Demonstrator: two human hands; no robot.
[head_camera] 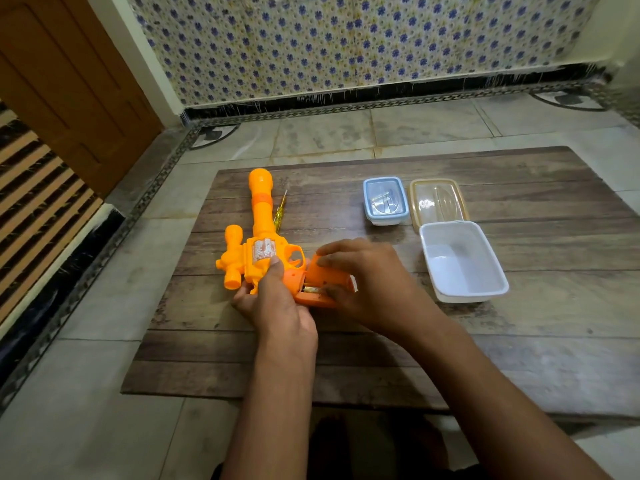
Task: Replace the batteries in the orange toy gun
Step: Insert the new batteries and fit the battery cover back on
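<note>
Orange plastic marks the gun (259, 237), which lies flat at the near left of the table (485, 358), barrel pointing away, so its handle faces the person. The left hand (277, 306) clamps the body, thumb pressed near the silver cylinder sticker, probably to steady it. The right hand (367, 282) pinches the cover (320, 271) of the handle, tilted up off the compartment, where a brass-coloured battery (310, 289) shows; whether the cover is going on or coming off I cannot tell. A yellow screwdriver (280, 213) lies just beside the barrel, within reach. Farther right sit a blue box (384, 202) with something clear inside, a lid (438, 199), and an open white tub (464, 265). No readable writing or brand shows anywhere.
</note>
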